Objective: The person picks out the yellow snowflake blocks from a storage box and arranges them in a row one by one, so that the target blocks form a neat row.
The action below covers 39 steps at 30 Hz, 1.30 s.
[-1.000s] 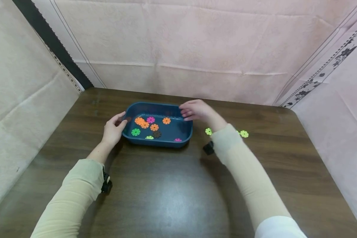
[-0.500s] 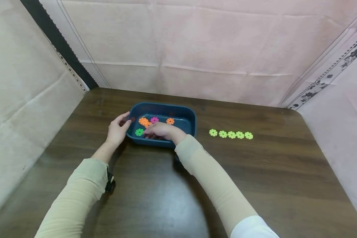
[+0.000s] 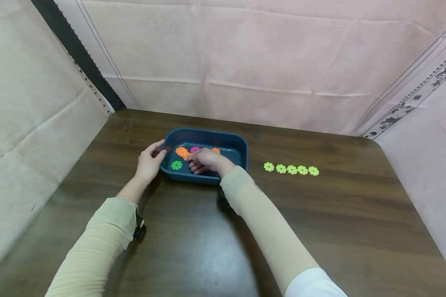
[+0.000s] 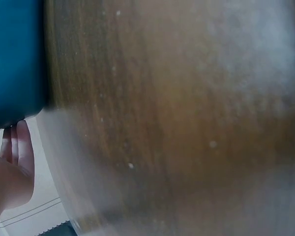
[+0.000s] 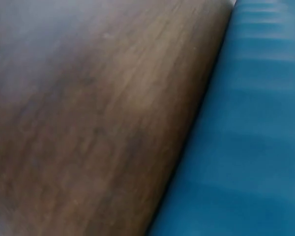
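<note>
A blue rectangular basin (image 3: 241, 153) holds several notched, flower-shaped discs. Among them I see an orange cluster (image 3: 182, 152), a green disc (image 3: 176, 165), a pink disc (image 3: 195, 149) and another orange disc (image 3: 216, 150). My left hand (image 3: 148, 165) rests against the basin's left end, its fingers fairly straight on the outer wall; they also show in the left wrist view (image 4: 14, 162). Inside the basin, over its front middle, hovers my right hand (image 3: 207, 161), fingers pointing down and left. It covers part of the contents, and whether it pinches a disc is hidden.
Several yellow-green discs (image 3: 292, 169) lie in a row on the brown wooden table (image 3: 193, 231), right of the basin. Pale cloth (image 3: 245, 62) hangs behind the table and along its sides. The right wrist view shows only tabletop and the basin's outer wall (image 5: 246, 147).
My right hand has moved from the basin's right end leftward into it, uncovering the row of yellow-green discs. Over the last half second it shifted slightly. My left hand stays at the basin.
</note>
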### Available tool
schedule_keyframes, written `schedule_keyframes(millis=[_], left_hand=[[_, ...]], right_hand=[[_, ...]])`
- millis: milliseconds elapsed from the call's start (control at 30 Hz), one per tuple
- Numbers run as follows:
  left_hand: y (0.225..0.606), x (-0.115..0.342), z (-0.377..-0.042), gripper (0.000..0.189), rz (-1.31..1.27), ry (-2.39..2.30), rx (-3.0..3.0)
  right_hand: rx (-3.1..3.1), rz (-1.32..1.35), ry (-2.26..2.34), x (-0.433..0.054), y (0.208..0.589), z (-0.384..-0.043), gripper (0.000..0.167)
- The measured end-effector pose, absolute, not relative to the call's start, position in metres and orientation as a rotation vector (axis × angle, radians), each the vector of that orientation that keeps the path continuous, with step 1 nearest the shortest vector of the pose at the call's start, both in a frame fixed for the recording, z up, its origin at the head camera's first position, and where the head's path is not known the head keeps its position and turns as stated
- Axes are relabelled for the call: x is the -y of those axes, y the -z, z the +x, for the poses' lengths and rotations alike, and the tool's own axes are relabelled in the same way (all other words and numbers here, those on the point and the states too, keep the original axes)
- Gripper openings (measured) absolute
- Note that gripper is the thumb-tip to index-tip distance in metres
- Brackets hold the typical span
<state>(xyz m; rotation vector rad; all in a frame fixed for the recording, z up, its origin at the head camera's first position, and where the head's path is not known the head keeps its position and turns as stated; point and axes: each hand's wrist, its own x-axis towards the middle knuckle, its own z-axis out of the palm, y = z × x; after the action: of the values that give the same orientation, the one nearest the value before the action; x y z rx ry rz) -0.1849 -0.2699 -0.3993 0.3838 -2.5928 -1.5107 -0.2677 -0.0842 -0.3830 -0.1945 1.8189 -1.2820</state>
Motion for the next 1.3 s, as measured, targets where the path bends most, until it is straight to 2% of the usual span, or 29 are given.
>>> schedule_keyframes(millis=[333, 767, 1300], left_hand=[[0.398, 0.269, -0.184, 0.046, 0.389, 1.511, 2.578], [0.398, 0.268, -0.183, 0.046, 0.387, 1.528, 2.571], [0.397, 0.268, -0.183, 0.046, 0.402, 1.526, 2.576]], right_hand=[[-1.879, -0.118, 1.386, 0.083, 0.386, -0.273, 0.028], [-2.362, -0.379, 1.002, 0.084, 0.385, -0.264, 0.024], [-2.541, -0.492, 0.815, 0.084, 0.387, -0.261, 0.014]])
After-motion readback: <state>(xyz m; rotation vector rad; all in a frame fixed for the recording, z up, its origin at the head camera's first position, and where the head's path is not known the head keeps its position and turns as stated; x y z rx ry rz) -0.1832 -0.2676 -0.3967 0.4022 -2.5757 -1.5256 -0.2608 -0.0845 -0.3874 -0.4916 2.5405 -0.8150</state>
